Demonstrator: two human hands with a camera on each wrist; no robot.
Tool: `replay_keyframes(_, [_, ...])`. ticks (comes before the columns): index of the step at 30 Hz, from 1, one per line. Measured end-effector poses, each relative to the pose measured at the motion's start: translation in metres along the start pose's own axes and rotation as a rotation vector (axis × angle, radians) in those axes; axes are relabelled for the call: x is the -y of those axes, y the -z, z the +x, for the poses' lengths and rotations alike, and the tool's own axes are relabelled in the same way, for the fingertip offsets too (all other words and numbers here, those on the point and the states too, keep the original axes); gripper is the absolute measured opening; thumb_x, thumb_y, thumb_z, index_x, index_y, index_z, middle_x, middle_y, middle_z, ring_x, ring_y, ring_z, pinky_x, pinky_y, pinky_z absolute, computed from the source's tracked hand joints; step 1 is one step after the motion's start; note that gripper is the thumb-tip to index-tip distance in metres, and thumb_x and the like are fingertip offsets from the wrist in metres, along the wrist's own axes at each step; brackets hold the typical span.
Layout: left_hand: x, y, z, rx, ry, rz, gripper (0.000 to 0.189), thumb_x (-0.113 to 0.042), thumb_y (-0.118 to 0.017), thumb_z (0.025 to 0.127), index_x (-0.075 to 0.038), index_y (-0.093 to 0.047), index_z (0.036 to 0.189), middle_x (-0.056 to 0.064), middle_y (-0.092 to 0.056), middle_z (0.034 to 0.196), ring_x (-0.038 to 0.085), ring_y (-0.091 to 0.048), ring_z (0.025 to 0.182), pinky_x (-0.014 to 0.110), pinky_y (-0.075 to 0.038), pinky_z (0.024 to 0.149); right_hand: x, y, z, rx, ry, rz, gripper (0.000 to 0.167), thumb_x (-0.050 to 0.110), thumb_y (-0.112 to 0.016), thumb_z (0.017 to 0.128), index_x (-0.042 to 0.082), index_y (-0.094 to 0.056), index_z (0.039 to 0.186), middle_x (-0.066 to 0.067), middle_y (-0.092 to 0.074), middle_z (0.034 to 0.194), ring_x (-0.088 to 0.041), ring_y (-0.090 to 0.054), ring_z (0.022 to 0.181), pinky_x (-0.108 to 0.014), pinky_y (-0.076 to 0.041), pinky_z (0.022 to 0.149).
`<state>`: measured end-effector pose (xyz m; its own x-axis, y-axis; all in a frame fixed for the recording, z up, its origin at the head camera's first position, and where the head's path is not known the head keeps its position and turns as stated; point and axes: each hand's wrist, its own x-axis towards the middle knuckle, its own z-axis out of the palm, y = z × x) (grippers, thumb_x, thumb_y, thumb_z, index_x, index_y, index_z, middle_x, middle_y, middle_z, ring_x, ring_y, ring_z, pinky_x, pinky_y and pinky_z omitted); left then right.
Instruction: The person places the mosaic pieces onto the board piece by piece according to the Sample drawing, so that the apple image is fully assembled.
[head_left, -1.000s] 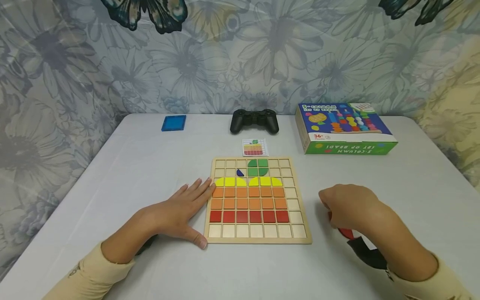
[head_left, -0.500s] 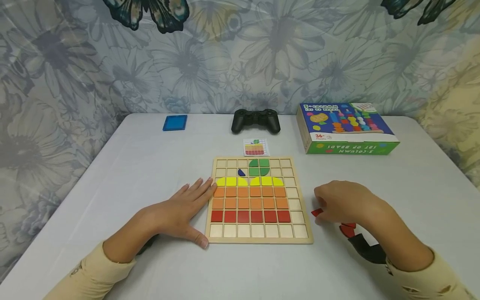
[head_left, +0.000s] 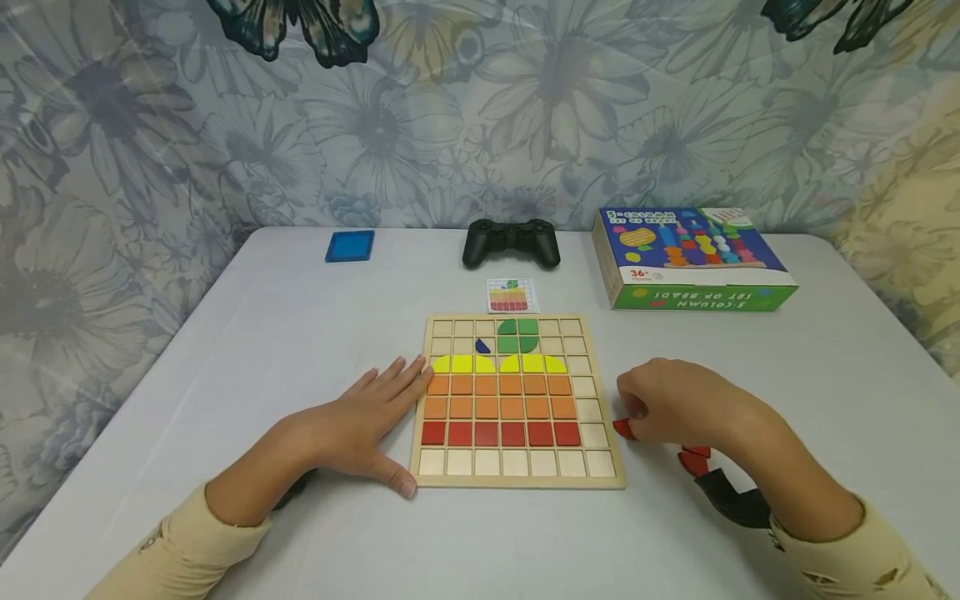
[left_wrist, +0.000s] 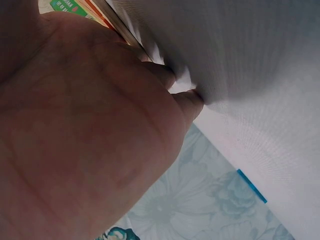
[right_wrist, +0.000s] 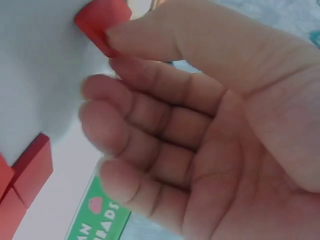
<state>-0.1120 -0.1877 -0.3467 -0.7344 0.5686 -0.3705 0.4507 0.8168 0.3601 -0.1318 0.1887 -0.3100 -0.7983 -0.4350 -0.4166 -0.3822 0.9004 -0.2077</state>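
My left hand [head_left: 360, 425] lies spread with straight fingers, its fingertips at the left edge of a wooden grid board [head_left: 517, 481]. In the left wrist view the palm [left_wrist: 90, 130] fills much of the picture. Rows of red, orange and yellow tiles fill the board's middle, with green tiles [head_left: 517, 335] and a small dark blue tile [head_left: 482, 346] above. Just right of the board, my right hand [head_left: 686, 404] pinches a red tile [right_wrist: 102, 20] with one rounded side between thumb and index finger. The other fingers are curled loosely inward.
More red tiles [head_left: 694, 462] lie on the table under the right wrist, beside a black strap-like thing [head_left: 731, 500]. A picture card [head_left: 512, 295] sits beyond the board. Farther back are a game controller [head_left: 512, 243], a blue flat square [head_left: 349, 246] and a toy box [head_left: 697, 258].
My right hand has come up from the red tiles with one pinched in it and moved left, close to the board's right edge. The left hand has stayed put.
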Motion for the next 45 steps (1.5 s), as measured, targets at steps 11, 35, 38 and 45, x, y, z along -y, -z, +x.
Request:
replay_keyframes(11, [-0.001, 0.0, 0.001, 0.006, 0.011, 0.011, 0.138, -0.08, -0.074, 0.061, -0.018, -0.005, 0.163, 0.001, 0.004, 0.168, 0.026, 0.008, 0.152, 0.052, -0.001, 0.12, 0.0, -0.002, -0.003, 0.058, 0.016, 0.033, 0.023, 0.009, -0.085, 0.076, 0.014, -0.065, 0.086, 0.004, -0.056, 0.072, -0.016, -0.052, 0.07, -0.03, -0.049, 0.06])
replay_keyframes(35, [0.002, -0.002, -0.002, -0.013, -0.009, 0.009, 0.138, -0.081, -0.071, 0.062, -0.013, -0.006, 0.163, 0.005, 0.004, 0.168, 0.029, 0.007, 0.152, 0.054, -0.001, 0.12, 0.096, 0.009, 0.026, -0.058, 0.385, 0.074, 0.023, 0.015, -0.081, 0.083, 0.018, -0.059, 0.075, 0.007, -0.049, 0.062, -0.01, -0.048, 0.061, -0.025, -0.039, 0.055])
replay_keyframes(38, [0.002, -0.003, -0.003, -0.015, -0.016, 0.01, 0.137, -0.082, -0.07, 0.063, -0.014, -0.005, 0.163, 0.004, 0.004, 0.168, 0.029, 0.006, 0.152, 0.054, -0.001, 0.12, 0.125, -0.001, 0.035, -0.102, 0.432, 0.059, 0.022, 0.012, -0.078, 0.083, 0.017, -0.059, 0.073, 0.008, -0.051, 0.062, -0.01, -0.048, 0.059, -0.024, -0.04, 0.054])
replay_keyframes(45, [0.002, 0.001, -0.002, -0.003, -0.029, 0.009, 0.136, -0.082, -0.07, 0.063, -0.017, -0.004, 0.163, 0.001, 0.006, 0.168, 0.027, 0.009, 0.152, 0.053, 0.001, 0.12, 0.166, -0.024, 0.048, -0.148, 0.423, -0.061, 0.02, 0.012, -0.078, 0.081, 0.012, -0.059, 0.075, 0.007, -0.051, 0.066, -0.01, -0.049, 0.061, -0.022, -0.041, 0.054])
